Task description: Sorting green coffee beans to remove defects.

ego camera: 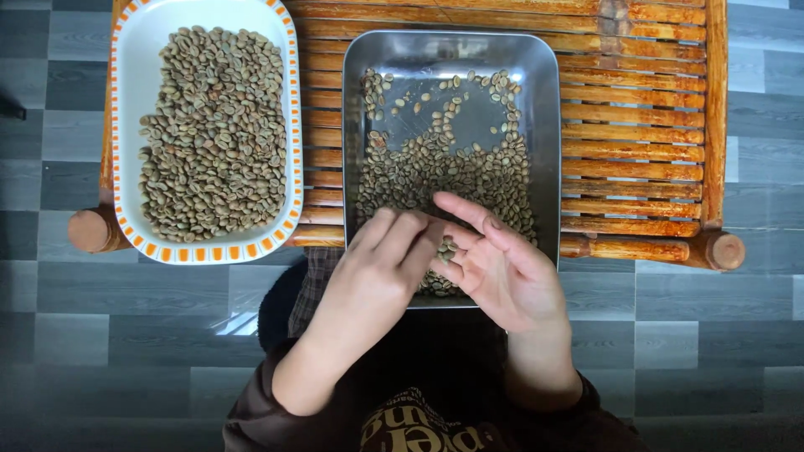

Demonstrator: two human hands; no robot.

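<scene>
**Sorting green beans over a steel tray**

Right hand (507,272) palm up, fingers (465,209) spread apart, cupping a few pale beans (447,249). Left hand (381,268) reaching in, fingers (410,230) close together, tips at those beans. Both above near edge of steel tray (544,125). Beside it on slatted wooden worktop (636,134), orange-rimmed white dish (126,100) full of beans.

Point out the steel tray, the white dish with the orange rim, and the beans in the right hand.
steel tray (544,125): head view, bare right wall.
white dish (126,100): head view, bare left inner wall.
beans in right hand (446,249): head view, small pile on the palm.
</scene>
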